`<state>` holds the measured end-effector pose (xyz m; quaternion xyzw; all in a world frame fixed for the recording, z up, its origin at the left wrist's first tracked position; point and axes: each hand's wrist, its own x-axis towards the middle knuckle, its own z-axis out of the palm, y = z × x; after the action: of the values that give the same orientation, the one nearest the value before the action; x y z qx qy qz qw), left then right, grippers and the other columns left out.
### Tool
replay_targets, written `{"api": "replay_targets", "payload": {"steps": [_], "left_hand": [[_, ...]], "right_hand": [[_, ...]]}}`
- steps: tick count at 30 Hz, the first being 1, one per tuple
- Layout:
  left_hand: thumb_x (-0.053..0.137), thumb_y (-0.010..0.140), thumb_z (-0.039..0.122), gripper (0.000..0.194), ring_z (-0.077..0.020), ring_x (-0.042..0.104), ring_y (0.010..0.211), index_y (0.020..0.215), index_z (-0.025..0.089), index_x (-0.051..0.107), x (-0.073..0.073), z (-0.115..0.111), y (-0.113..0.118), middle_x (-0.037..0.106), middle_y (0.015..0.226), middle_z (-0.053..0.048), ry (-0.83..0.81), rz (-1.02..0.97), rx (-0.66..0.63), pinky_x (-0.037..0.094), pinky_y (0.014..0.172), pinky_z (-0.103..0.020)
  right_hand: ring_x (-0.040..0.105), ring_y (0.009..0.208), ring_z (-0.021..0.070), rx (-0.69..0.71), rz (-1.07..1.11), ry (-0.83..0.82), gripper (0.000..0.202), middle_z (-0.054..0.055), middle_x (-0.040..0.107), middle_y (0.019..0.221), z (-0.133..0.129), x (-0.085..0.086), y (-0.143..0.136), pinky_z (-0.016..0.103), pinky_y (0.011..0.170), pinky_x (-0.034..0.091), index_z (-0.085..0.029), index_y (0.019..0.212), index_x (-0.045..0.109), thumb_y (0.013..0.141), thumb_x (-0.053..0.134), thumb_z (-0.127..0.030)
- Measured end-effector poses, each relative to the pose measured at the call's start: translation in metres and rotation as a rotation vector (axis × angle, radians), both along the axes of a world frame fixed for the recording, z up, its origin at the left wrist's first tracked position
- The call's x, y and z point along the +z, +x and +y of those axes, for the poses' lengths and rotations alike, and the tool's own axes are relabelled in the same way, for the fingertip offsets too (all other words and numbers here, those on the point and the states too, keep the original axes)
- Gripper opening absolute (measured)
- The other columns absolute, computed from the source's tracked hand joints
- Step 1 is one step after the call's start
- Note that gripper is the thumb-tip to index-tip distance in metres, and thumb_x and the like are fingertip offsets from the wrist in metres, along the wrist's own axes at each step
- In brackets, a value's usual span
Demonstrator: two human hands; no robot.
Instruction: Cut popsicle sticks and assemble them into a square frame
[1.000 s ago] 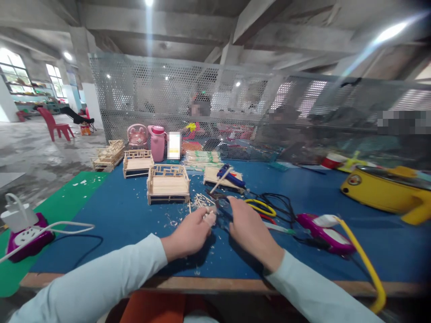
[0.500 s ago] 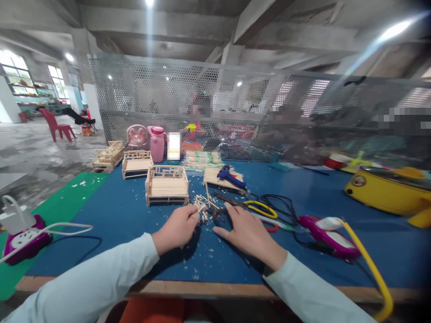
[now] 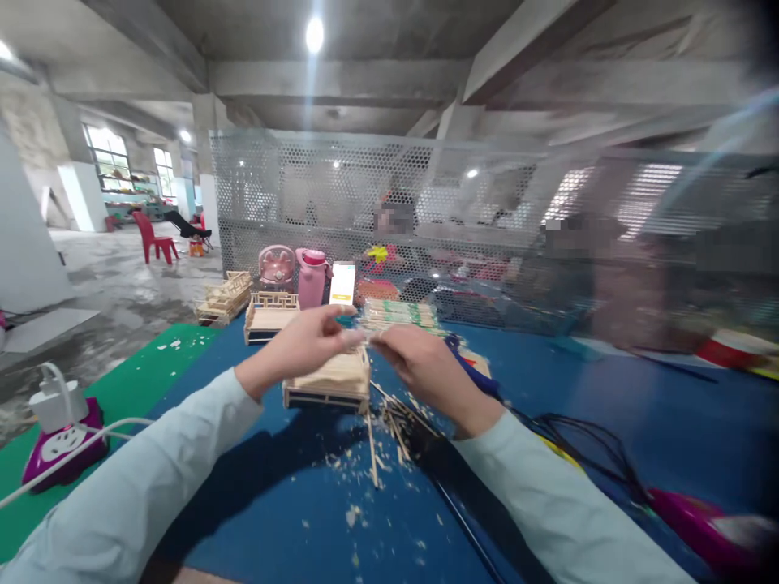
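Raised over the blue table, my left hand (image 3: 307, 345) is closed in a loose pinch; whatever is between its fingertips is too small to name. Beside it, my right hand (image 3: 419, 365) has its fingers pressed together, their tips close to the left fingertips, and its contents are hidden too. Behind and below the hands stands a small wooden model bench (image 3: 329, 393), partly covered by them. Loose thin sticks (image 3: 397, 434) and scraps lie on the table below my right hand. The blue glue gun (image 3: 471, 367) shows partly beyond that hand.
Two more model benches, one nearer (image 3: 268, 315) and one farther (image 3: 225, 298), stand at the left. Behind are a pink bottle (image 3: 312, 280), a phone (image 3: 342, 284) and bundled sticks (image 3: 398, 315). Purple power strips (image 3: 66, 446) sit at both sides, with black cables at the right.
Both hands have risen from the table and come together in front of the nearest bench. My right hand has closed its spread fingers. The view has turned right and shifted closer.
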<state>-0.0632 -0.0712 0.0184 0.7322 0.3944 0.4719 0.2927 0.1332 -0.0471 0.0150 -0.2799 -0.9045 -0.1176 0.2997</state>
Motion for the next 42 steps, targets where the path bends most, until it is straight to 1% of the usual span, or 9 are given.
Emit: {"api": "replay_targets", "payload": {"steps": [3,5,8,11,15,22,32,36,42], "left_hand": [[0.052,0.077,0.038,0.031,-0.0144,0.057,0.075,0.089,0.011,0.064,-0.006,0.035,-0.033,0.065,0.081,-0.007,0.06,-0.26,0.324,0.041,0.072,-0.027],[0.055,0.074,0.038,0.03,-0.0148,0.057,0.076,0.081,0.01,0.065,-0.021,0.056,-0.048,0.065,0.08,-0.007,0.008,-0.318,0.414,0.041,0.075,-0.028],[0.06,0.068,0.04,0.03,-0.0158,0.058,0.077,0.076,0.011,0.066,-0.047,0.075,-0.055,0.067,0.078,-0.007,-0.262,-0.406,0.265,0.041,0.073,-0.028],[0.067,0.06,0.044,0.035,-0.0153,0.058,0.072,0.072,0.012,0.066,-0.062,0.08,-0.05,0.067,0.074,-0.006,-0.366,-0.527,0.1,0.042,0.071,-0.028],[0.072,0.055,0.045,0.037,-0.0142,0.057,0.064,0.069,0.011,0.066,-0.061,0.076,-0.043,0.065,0.064,-0.004,-0.409,-0.526,0.02,0.042,0.067,-0.029],[0.07,0.062,0.037,0.027,-0.0108,0.052,0.057,0.07,0.011,0.069,-0.059,0.073,-0.045,0.064,0.063,-0.002,-0.34,-0.278,0.12,0.038,0.062,-0.026],[0.065,0.068,0.036,0.023,-0.0112,0.051,0.057,0.063,0.013,0.067,-0.057,0.072,-0.047,0.063,0.06,0.0,-0.254,-0.125,0.181,0.036,0.063,-0.025],[0.063,0.07,0.033,0.021,-0.0113,0.052,0.058,0.065,0.014,0.067,-0.057,0.073,-0.047,0.063,0.062,0.0,-0.257,-0.134,0.158,0.037,0.064,-0.025],[0.066,0.068,0.033,0.021,-0.011,0.052,0.056,0.063,0.013,0.067,-0.057,0.072,-0.046,0.062,0.058,0.0,-0.283,-0.194,0.128,0.038,0.063,-0.025]], "right_hand": [[0.057,0.074,0.0157,-0.071,0.104,-0.113,0.021,0.006,0.066,0.079,0.031,-0.004,-0.018,0.027,0.068,0.041,-0.015,0.08,0.065,0.086,0.046,-0.023],[0.056,0.073,0.0156,-0.101,0.114,-0.163,0.02,0.006,0.065,0.077,0.047,-0.009,-0.028,0.026,0.067,0.04,-0.014,0.077,0.066,0.084,0.047,-0.021],[0.056,0.074,0.016,-0.105,0.088,-0.189,0.021,0.006,0.064,0.077,0.064,-0.017,-0.037,0.026,0.068,0.039,-0.014,0.076,0.067,0.083,0.048,-0.019],[0.056,0.075,0.016,-0.071,0.078,-0.193,0.02,0.007,0.065,0.078,0.074,-0.023,-0.039,0.026,0.069,0.039,-0.015,0.079,0.069,0.082,0.05,-0.02],[0.056,0.075,0.0163,-0.026,0.066,-0.218,0.019,0.007,0.066,0.078,0.08,-0.024,-0.04,0.026,0.069,0.039,-0.015,0.081,0.07,0.082,0.052,-0.02],[0.057,0.076,0.0169,-0.035,0.091,-0.287,0.02,0.007,0.067,0.08,0.083,-0.028,-0.045,0.027,0.07,0.04,-0.016,0.081,0.07,0.08,0.051,-0.021],[0.054,0.064,0.0135,-0.09,0.458,-0.654,0.03,0.004,0.065,0.073,0.096,-0.021,-0.016,0.027,0.063,0.042,-0.014,0.078,0.068,0.078,0.045,-0.034],[0.058,0.069,0.0147,-0.051,0.399,-0.718,0.021,0.004,0.069,0.077,0.091,-0.022,-0.017,0.028,0.068,0.043,-0.015,0.078,0.07,0.069,0.058,-0.03],[0.058,0.065,0.0153,-0.099,0.277,-0.639,0.018,0.004,0.068,0.07,0.083,-0.024,-0.03,0.027,0.061,0.042,-0.014,0.072,0.07,0.071,0.055,-0.023]]}}
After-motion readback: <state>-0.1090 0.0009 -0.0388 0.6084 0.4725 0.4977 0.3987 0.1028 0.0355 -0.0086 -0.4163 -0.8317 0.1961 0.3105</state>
